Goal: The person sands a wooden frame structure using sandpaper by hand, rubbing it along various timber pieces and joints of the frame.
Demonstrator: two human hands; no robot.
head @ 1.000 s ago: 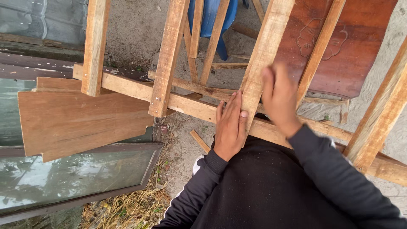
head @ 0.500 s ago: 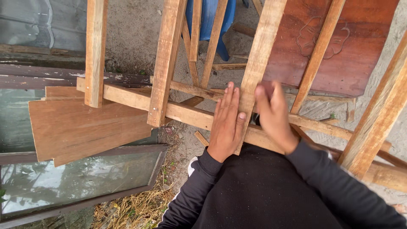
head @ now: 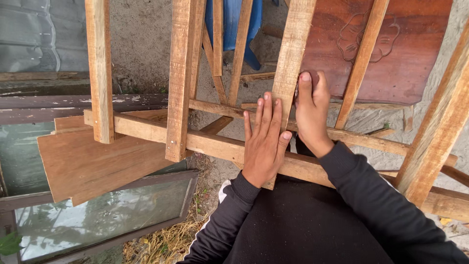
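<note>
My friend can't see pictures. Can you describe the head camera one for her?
Both hands press a wooden slat on a rough wooden frame: the left hand lies flat, the right hand grips its edge. A reddish carved board lies beyond.

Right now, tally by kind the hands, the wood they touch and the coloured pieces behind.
Hands: 2, left hand and right hand
Pale upright slat under both: 1
Long cross rail: 1
Carved reddish panel: 1
Blue plastic chair: 1
Total: 6
</note>
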